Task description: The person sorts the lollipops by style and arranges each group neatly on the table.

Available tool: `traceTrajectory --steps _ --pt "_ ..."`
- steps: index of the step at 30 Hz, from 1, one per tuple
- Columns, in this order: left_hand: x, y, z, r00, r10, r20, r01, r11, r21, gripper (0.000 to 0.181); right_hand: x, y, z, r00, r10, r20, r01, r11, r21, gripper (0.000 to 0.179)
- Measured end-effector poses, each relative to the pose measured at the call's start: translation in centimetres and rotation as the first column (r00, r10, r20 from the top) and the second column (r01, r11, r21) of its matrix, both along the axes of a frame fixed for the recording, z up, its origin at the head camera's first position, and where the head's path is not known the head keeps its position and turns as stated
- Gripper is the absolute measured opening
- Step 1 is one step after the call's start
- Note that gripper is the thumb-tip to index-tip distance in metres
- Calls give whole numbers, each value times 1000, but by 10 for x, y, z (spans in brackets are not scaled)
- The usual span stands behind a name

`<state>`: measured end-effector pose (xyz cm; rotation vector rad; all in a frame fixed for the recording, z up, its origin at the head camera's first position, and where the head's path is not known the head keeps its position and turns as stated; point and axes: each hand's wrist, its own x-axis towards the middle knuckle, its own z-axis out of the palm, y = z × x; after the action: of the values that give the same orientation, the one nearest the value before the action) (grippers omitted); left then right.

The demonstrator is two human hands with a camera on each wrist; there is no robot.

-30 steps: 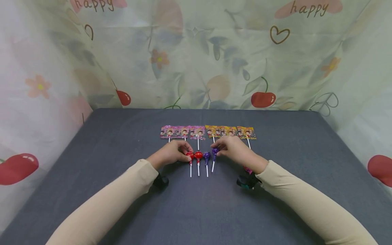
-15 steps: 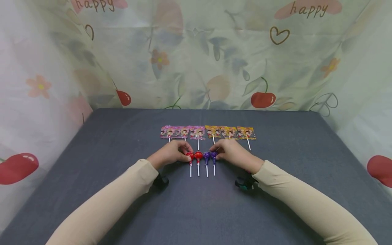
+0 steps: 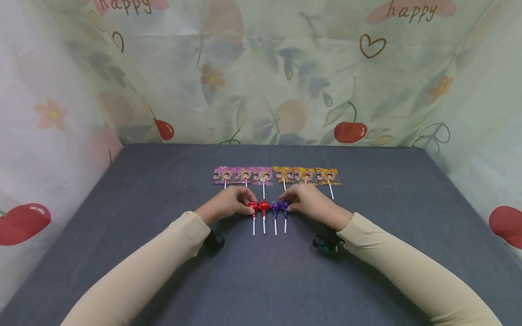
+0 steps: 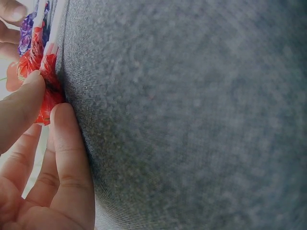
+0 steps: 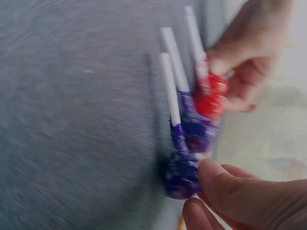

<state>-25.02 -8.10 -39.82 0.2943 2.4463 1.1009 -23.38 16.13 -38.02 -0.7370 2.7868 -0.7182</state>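
My left hand (image 3: 230, 203) pinches the head of the outer red lollipop (image 4: 52, 88) between thumb and fingers. A second red lollipop (image 3: 264, 207) lies just to its right. Beside that, two purple lollipops sit close together, the inner one (image 3: 275, 207) and the outer one (image 5: 180, 175). The thumb and fingers of my right hand (image 3: 311, 202) pinch the outer purple head. All these lollipops form one row, heads away from me and white sticks pointing toward me.
Behind the row lie flat-wrapped lollipops, several pink ones (image 3: 243, 175) on the left and several yellow ones (image 3: 305, 175) on the right. They rest on a dark grey table (image 3: 261, 280). A patterned cloth (image 3: 261, 90) hangs behind the table's far edge.
My right hand has brought the outer purple lollipop left and toward me, straightening it beside the inner purple one. My left hand has stayed on the red lollipop.
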Motion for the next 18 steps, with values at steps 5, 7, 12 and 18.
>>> traceTrajectory --steps 5,7,12,18 --pt "1 1 1 1000 -3 -4 3 1000 6 22 4 10 12 999 -53 7 54 997 -60 32" --pt "2 1 1 1000 -2 -5 2 1000 9 22 8 17 17 996 -82 17 83 991 -101 33" --pt "2 1 1 1000 0 -7 0 1000 9 22 18 42 25 987 -159 37 163 971 -176 33" --pt "2 1 0 1000 1 -6 0 1000 8 21 28 72 19 977 -205 64 213 966 -150 37"
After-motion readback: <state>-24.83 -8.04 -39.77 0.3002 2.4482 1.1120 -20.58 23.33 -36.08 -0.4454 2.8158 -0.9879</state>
